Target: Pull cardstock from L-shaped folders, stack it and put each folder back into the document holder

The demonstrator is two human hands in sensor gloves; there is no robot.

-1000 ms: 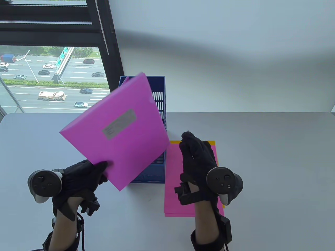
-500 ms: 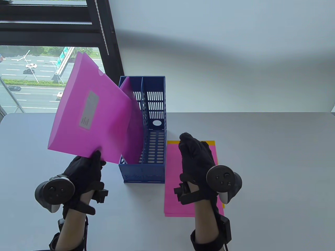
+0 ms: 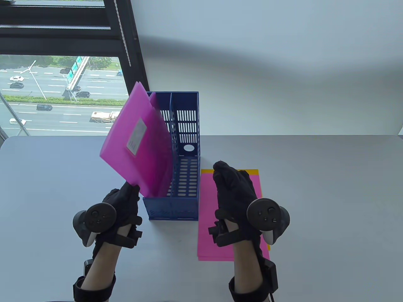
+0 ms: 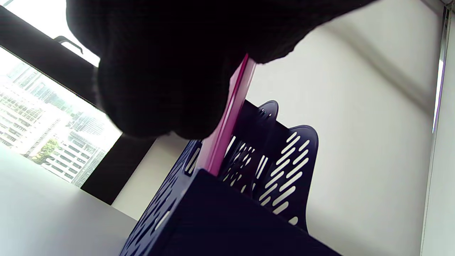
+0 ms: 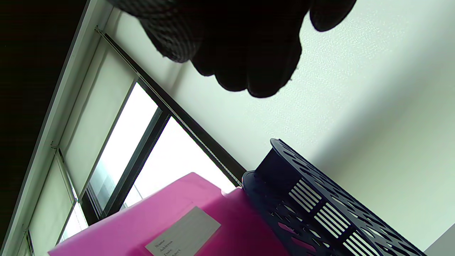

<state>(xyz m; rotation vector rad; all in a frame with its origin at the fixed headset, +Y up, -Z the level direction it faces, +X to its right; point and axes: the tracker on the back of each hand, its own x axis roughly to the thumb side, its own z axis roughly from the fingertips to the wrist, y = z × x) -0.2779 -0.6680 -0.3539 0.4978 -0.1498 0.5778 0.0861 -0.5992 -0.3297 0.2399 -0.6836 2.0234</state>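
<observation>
My left hand point(image 3: 124, 198) pinches the near lower corner of a pink L-shaped folder point(image 3: 135, 141) with a grey label. The folder stands tilted over the left compartment of the blue document holder point(image 3: 185, 201), against another pink folder point(image 3: 162, 157) standing inside it. In the left wrist view the folder's edge point(image 4: 231, 110) runs from my gloved fingers point(image 4: 160, 71) down into the holder point(image 4: 249, 213). My right hand point(image 3: 233, 185) lies flat on the pink cardstock stack point(image 3: 207, 220) to the right of the holder, with a yellow sheet point(image 3: 253, 171) underneath. The right wrist view shows the labelled folder point(image 5: 170, 227) beside the holder point(image 5: 320, 206).
The holder's right compartment point(image 3: 189, 170) shows only its slotted floor. A window point(image 3: 63, 94) and dark frame point(image 3: 132, 63) stand behind the grey table point(image 3: 315, 188); a white wall fills the back right.
My left hand has swung the pink folder from flat-facing and left of the holder to nearly upright over its left compartment, moving right. The right hand stayed on the cardstock.
</observation>
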